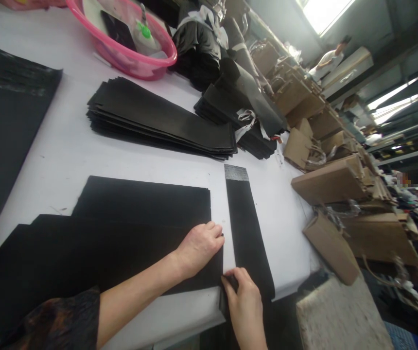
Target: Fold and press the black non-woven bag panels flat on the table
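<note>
My left hand (200, 247) has its fingers curled and pressed together on the right edge of a large black sheet (121, 248), which lies on the white table. Close by, my right hand (245, 304) pinches the lower right corner of that sheet, at the table's front edge. Under the sheet's upper side lies another black piece (143, 197), partly covered. A long black strip (247, 228) with a grey band at its far end lies just right of both hands and reaches the front edge.
A stack of folded black pieces (158, 116) lies further back, with a tied black bundle (238, 116) beyond it. A pink basin (121, 56) holds a phone and a bottle. Another black sheet (8, 121) is at left. Brown bags (329, 180) fill the right side; a person (329, 61) is behind.
</note>
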`<state>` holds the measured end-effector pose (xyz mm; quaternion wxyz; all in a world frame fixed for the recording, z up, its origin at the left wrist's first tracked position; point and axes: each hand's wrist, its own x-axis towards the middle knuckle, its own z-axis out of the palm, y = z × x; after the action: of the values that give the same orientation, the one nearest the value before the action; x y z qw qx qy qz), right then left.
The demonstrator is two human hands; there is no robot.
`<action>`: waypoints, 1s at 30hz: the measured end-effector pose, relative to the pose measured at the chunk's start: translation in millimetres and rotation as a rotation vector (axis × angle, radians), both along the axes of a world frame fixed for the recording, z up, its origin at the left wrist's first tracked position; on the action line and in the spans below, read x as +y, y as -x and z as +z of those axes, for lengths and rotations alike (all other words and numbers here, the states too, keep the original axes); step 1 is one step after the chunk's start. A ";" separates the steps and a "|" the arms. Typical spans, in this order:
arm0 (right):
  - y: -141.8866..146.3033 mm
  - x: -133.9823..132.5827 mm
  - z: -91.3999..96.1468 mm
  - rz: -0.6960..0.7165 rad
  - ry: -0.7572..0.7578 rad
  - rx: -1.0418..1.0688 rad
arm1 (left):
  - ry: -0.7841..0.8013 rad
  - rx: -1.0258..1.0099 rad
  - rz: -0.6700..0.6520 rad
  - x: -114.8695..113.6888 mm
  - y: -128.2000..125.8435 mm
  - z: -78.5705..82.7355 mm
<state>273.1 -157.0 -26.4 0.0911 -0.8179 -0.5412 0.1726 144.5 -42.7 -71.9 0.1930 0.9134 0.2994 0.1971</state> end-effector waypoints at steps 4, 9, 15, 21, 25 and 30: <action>-16.6 -27.5 16.8 -0.095 0.049 0.219 | -0.004 0.001 0.000 -0.5 0.6 -1.6; -17.7 -9.8 19.4 -0.177 -0.066 0.224 | 0.002 0.002 0.002 -0.4 0.8 -3.1; -11.3 17.8 2.6 -0.160 -0.066 0.157 | 0.011 -0.013 -0.006 0.2 0.2 -2.7; -5.7 31.8 -4.0 -0.141 -0.080 0.162 | 0.022 -0.013 0.005 -0.2 -0.5 -4.4; -18.9 9.8 17.3 -0.052 0.178 0.328 | 0.020 -0.007 0.009 -0.4 -0.1 -3.0; -34.5 -10.0 41.0 -0.015 0.246 0.569 | 0.015 -0.005 0.007 -0.5 0.7 -1.6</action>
<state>307.6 -167.0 14.5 0.1404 -0.7456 -0.4630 0.4582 143.8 -43.3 -73.5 0.1999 0.9103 0.3037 0.1979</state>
